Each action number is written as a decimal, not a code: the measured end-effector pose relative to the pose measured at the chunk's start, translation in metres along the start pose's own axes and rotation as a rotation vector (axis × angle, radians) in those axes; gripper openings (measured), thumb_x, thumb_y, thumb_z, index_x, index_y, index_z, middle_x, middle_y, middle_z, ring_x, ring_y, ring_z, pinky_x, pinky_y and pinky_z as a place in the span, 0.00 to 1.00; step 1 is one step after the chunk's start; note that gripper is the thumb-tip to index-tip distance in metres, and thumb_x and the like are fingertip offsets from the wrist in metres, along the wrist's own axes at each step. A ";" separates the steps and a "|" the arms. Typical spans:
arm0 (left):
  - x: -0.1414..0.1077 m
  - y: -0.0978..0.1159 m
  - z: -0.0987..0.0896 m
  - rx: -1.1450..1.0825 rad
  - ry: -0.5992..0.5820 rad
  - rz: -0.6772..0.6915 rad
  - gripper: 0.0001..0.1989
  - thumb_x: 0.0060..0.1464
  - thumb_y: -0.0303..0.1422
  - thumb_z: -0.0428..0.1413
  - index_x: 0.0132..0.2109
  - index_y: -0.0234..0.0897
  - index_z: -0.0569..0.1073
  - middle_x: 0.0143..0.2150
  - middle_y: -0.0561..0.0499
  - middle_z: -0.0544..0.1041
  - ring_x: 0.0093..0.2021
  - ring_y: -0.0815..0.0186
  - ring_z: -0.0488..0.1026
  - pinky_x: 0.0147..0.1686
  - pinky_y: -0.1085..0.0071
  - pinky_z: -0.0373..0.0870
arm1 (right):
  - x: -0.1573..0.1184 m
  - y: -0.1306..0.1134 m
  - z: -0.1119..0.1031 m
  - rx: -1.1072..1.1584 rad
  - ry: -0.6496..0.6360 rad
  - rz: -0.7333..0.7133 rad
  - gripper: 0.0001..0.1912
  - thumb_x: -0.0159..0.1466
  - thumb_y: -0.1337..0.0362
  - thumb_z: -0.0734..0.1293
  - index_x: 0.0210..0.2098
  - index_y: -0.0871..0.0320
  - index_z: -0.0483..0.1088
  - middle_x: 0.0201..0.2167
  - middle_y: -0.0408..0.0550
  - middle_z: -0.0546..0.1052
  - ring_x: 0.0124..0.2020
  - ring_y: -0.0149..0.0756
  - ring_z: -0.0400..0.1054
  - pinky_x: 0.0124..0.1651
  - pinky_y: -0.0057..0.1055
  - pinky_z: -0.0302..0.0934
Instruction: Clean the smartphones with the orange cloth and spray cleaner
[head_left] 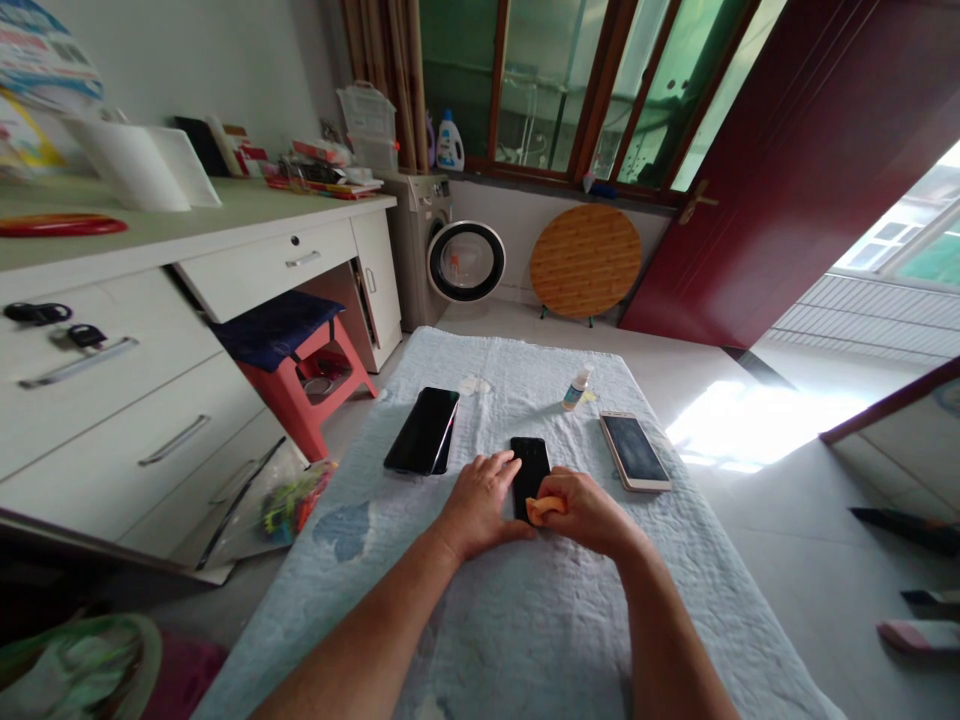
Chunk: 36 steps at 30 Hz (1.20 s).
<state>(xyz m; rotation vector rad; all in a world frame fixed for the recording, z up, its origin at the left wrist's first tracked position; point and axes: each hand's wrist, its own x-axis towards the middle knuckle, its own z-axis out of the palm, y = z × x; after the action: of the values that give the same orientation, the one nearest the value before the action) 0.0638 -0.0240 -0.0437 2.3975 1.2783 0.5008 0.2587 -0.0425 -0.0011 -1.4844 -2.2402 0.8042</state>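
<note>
A black smartphone [530,462] lies flat on the cloth-covered table in front of me. My left hand [482,508] steadies it, fingers along its left edge and thumb by its lower end. Pinched in my right hand [589,512] is an orange cloth [545,508], pressed against the lower part of that phone's surface. Further left, one or two larger dark phones [424,430] lie stacked with glossy screens up. A gold-rimmed phone [634,452] rests to the right. Behind the middle phone stands a small spray bottle [576,390] with a white top.
A pale blue quilted cloth [517,620] covers the table. To the left are a red stool [330,375] and a white drawer desk [97,380]. Beyond stand a washing machine [416,240] with its door open and a round wooden tabletop [585,260].
</note>
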 end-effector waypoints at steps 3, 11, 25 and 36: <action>0.000 0.000 0.000 0.001 0.000 -0.005 0.47 0.38 0.56 0.64 0.62 0.38 0.64 0.63 0.41 0.64 0.59 0.47 0.64 0.57 0.53 0.61 | 0.000 0.003 -0.002 -0.032 0.015 0.037 0.05 0.50 0.73 0.63 0.23 0.59 0.69 0.25 0.41 0.68 0.27 0.28 0.60 0.31 0.25 0.50; 0.001 -0.001 0.000 -0.008 0.001 -0.005 0.46 0.40 0.60 0.61 0.62 0.40 0.64 0.63 0.41 0.64 0.59 0.47 0.64 0.58 0.52 0.60 | -0.003 0.001 -0.005 -0.048 -0.030 0.039 0.04 0.49 0.72 0.63 0.20 0.59 0.66 0.23 0.40 0.66 0.25 0.27 0.58 0.28 0.25 0.47; -0.005 0.001 0.004 -0.010 0.046 -0.002 0.45 0.41 0.58 0.62 0.63 0.39 0.63 0.63 0.42 0.64 0.59 0.48 0.63 0.58 0.52 0.59 | 0.003 -0.003 0.006 0.028 -0.016 0.003 0.03 0.50 0.72 0.64 0.23 0.59 0.68 0.26 0.40 0.67 0.27 0.27 0.59 0.29 0.24 0.49; -0.018 0.005 0.000 -0.017 0.019 -0.011 0.47 0.40 0.59 0.61 0.63 0.38 0.63 0.64 0.41 0.63 0.60 0.48 0.63 0.59 0.52 0.59 | -0.006 -0.008 0.013 0.014 -0.050 0.023 0.02 0.49 0.71 0.63 0.23 0.59 0.66 0.26 0.40 0.67 0.27 0.27 0.59 0.30 0.24 0.48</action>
<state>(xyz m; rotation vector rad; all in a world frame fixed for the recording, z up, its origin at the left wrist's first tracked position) 0.0580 -0.0417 -0.0441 2.3753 1.2896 0.5301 0.2478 -0.0535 -0.0059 -1.5020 -2.2524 0.8712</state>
